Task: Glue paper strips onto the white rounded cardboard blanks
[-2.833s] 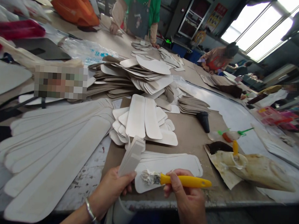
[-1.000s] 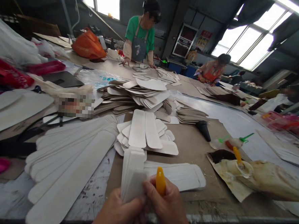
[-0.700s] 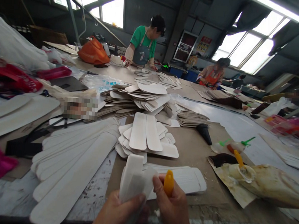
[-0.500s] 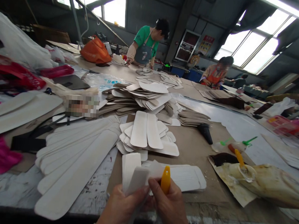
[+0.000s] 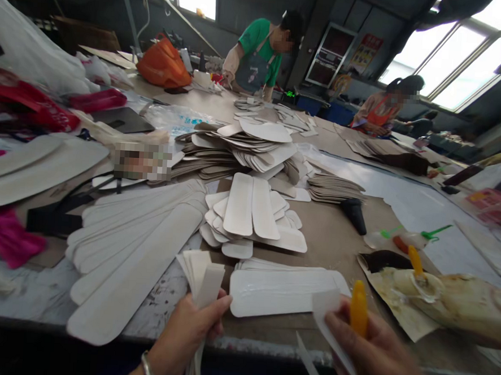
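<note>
Left of the glue-streaked white panel (image 5: 276,291), the left hand (image 5: 193,325) grips white strips (image 5: 206,281); right of it, the right hand (image 5: 366,336) pinches a seemingly thin strip (image 5: 326,305) and grasps a yellow handle (image 5: 358,308).

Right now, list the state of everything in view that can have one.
Left hand: closed on white strips.
Right hand: closed on single strip and yellow handle.
Front white panel: flat, top streaked.
Long white pieces: fanned out.
Black cone: lying on its side.
Green-nozzled bottle: lying down.
</note>
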`<action>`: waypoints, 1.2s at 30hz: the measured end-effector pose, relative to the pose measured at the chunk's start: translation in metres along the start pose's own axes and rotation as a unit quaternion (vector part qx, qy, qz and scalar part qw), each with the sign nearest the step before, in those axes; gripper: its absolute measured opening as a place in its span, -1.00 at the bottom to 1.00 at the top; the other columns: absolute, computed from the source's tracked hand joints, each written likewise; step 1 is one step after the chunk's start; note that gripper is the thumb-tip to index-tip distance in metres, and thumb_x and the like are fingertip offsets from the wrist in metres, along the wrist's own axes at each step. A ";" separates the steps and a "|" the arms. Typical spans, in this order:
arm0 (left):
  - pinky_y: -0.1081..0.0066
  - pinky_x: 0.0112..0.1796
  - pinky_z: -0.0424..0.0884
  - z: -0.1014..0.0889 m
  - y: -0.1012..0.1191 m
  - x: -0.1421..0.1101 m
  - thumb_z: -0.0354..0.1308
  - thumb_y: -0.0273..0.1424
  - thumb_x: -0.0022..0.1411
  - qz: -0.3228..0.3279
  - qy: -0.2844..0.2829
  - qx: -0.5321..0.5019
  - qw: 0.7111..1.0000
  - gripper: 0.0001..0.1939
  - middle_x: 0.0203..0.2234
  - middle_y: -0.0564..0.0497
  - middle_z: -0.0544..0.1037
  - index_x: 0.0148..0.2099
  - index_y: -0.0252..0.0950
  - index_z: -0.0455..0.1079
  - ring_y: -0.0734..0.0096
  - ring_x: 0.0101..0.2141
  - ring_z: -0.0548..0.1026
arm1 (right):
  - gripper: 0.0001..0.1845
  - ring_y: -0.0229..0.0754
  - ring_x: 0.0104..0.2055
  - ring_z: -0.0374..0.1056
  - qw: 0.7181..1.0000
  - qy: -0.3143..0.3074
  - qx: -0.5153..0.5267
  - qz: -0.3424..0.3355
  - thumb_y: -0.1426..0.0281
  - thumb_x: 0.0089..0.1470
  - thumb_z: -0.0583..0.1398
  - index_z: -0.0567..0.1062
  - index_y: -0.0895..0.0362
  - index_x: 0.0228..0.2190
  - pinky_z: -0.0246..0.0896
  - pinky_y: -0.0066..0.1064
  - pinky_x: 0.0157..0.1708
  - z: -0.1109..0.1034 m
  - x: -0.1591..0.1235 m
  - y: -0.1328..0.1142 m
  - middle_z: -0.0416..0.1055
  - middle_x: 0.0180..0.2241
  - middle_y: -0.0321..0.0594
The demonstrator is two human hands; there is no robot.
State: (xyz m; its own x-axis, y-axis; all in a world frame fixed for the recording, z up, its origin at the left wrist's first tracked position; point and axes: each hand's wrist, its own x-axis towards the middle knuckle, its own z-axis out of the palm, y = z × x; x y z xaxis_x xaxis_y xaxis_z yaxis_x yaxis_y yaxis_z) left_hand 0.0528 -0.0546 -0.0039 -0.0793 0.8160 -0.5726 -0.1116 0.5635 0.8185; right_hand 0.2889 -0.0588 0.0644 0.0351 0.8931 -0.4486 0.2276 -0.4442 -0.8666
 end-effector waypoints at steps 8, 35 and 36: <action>0.45 -0.58 0.13 0.011 0.005 0.018 0.18 -0.15 -0.23 -0.034 -0.005 0.053 0.998 -0.68 -0.79 0.12 0.32 -0.55 -0.32 0.31 0.50 -0.68 0.24 | -0.75 -0.30 -0.52 0.17 0.880 -0.183 -0.421 -0.125 0.27 0.06 0.10 0.40 0.14 -0.55 -0.07 -0.48 -0.51 0.050 0.062 -0.018 0.31 -0.58 -0.36; 0.47 -0.63 0.05 0.015 -0.001 0.025 0.25 -0.10 -0.22 -0.044 0.045 0.086 0.994 -0.62 -0.85 0.11 0.28 -0.70 -0.27 0.24 0.51 -0.74 0.18 | -0.77 -0.17 -0.32 0.35 0.835 0.007 -0.548 -0.049 0.33 0.17 -0.01 0.41 0.12 -0.39 0.07 -0.42 -0.37 -0.044 0.047 0.022 0.43 -0.34 -0.19; 0.48 -0.63 0.06 0.015 -0.001 0.024 0.25 -0.11 -0.22 -0.048 0.045 0.085 0.994 -0.63 -0.85 0.12 0.28 -0.69 -0.27 0.25 0.52 -0.74 0.19 | -0.76 -0.16 -0.32 0.35 0.833 0.027 -0.550 -0.046 0.33 0.18 -0.02 0.40 0.12 -0.37 0.07 -0.41 -0.37 -0.048 0.046 0.026 0.42 -0.34 -0.18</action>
State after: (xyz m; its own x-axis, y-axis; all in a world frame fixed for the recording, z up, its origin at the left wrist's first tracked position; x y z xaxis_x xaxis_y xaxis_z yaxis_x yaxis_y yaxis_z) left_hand 0.0660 -0.0331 -0.0177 -0.1655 0.7475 -0.6433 0.0449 0.6573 0.7523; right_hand 0.3429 -0.0257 0.0313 0.0057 0.9346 -0.3556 0.9853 -0.0660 -0.1577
